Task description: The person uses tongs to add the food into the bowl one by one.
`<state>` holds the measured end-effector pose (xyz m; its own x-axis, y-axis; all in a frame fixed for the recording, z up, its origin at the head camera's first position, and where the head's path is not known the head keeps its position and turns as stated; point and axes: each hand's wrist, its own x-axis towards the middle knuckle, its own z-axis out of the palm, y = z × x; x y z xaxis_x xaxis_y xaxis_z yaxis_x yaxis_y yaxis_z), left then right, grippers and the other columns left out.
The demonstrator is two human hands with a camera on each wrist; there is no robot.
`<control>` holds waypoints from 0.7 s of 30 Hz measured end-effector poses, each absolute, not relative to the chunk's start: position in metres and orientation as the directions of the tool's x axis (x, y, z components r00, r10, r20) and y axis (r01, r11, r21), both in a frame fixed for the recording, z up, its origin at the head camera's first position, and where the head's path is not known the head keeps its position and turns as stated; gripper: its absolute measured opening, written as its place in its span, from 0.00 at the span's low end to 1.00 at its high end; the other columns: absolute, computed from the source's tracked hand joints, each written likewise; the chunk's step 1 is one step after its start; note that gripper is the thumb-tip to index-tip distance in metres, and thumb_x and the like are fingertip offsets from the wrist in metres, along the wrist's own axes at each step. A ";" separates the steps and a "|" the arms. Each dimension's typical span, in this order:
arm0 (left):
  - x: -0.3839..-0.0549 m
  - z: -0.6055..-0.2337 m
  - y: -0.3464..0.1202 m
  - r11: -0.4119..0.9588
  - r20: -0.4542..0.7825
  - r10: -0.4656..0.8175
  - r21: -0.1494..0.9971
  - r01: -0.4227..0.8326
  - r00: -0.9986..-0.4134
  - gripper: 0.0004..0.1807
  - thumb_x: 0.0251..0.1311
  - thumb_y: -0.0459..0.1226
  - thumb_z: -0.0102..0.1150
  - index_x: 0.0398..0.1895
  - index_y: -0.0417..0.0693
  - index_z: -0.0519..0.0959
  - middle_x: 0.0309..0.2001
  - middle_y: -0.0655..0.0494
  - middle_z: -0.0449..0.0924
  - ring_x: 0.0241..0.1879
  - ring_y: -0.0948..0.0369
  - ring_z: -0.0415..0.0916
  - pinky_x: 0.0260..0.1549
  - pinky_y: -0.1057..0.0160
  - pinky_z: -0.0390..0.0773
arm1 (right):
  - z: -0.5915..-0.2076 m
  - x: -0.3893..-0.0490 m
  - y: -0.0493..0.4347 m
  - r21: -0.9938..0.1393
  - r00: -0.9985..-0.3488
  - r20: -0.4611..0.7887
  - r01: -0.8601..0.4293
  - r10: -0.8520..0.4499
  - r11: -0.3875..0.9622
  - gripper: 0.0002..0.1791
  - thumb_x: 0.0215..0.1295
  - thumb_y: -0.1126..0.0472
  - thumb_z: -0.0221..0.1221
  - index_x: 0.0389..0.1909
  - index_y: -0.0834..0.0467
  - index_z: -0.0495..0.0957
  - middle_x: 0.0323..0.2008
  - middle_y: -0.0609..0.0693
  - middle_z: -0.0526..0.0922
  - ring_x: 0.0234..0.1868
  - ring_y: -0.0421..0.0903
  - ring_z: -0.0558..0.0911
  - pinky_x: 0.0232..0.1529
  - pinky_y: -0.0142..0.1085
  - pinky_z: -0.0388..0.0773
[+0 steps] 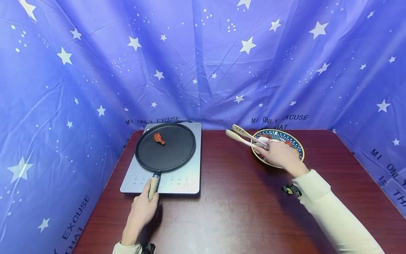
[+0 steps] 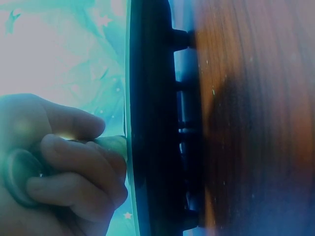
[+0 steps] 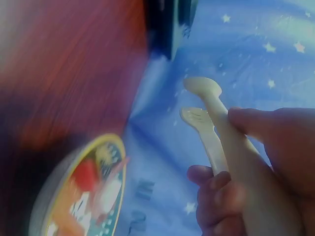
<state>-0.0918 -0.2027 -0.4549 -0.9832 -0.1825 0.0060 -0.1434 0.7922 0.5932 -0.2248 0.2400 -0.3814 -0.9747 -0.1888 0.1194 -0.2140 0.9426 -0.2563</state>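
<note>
My left hand grips the pale handle of a round black flat pan, and its curled fingers show in the left wrist view. A browned drumstick lies on the pan, left of its middle. In my right hand is a pair of cream tongs, held above a patterned bowl. The tongs' tips point left and stand apart with nothing between them. In the right wrist view, thumb and fingers wrap the tongs. Red, orange and white food pieces lie in the bowl, partly hidden by the hand in the head view.
The pan rests on a silver induction cooker at the left of the dark red wooden table. A cable runs behind the cooker. Blue star-patterned cloth hangs behind and at both sides.
</note>
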 end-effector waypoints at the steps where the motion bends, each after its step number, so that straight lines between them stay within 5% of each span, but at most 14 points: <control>1: -0.092 -0.455 -0.202 0.792 0.005 -0.183 0.593 -0.144 -0.983 0.33 0.62 0.40 0.49 0.71 0.42 0.58 0.43 0.30 0.77 0.35 0.44 0.76 0.36 0.43 0.72 | -0.382 -0.225 0.245 -0.258 -0.978 0.106 -0.204 -0.182 0.944 0.27 0.64 0.35 0.49 0.33 0.57 0.78 0.16 0.49 0.73 0.20 0.51 0.74 0.19 0.46 0.68; 13: -0.091 -0.452 -0.203 0.790 0.004 -0.182 0.596 -0.144 -0.983 0.33 0.62 0.40 0.49 0.71 0.42 0.57 0.42 0.30 0.77 0.34 0.44 0.76 0.35 0.43 0.72 | -0.387 -0.220 0.285 -0.209 -0.992 0.101 -0.092 -0.072 0.974 0.29 0.60 0.32 0.51 0.18 0.54 0.69 0.15 0.51 0.70 0.22 0.54 0.74 0.17 0.48 0.66; 17: -0.090 -0.452 -0.203 0.788 -0.003 -0.181 0.598 -0.147 -0.983 0.33 0.63 0.40 0.49 0.71 0.42 0.57 0.42 0.30 0.77 0.34 0.45 0.76 0.35 0.43 0.72 | -0.389 -0.219 0.295 -0.189 -0.993 0.096 -0.085 -0.068 0.978 0.29 0.60 0.32 0.52 0.21 0.55 0.71 0.16 0.53 0.71 0.21 0.56 0.75 0.16 0.48 0.65; 21: -0.090 -0.451 -0.202 0.787 -0.004 -0.181 0.600 -0.148 -0.983 0.33 0.63 0.40 0.49 0.71 0.42 0.57 0.43 0.30 0.77 0.35 0.44 0.76 0.36 0.42 0.72 | -0.388 -0.218 0.304 -0.181 -0.994 0.087 -0.074 -0.059 0.981 0.35 0.57 0.28 0.51 0.37 0.59 0.80 0.25 0.64 0.78 0.25 0.60 0.77 0.17 0.49 0.67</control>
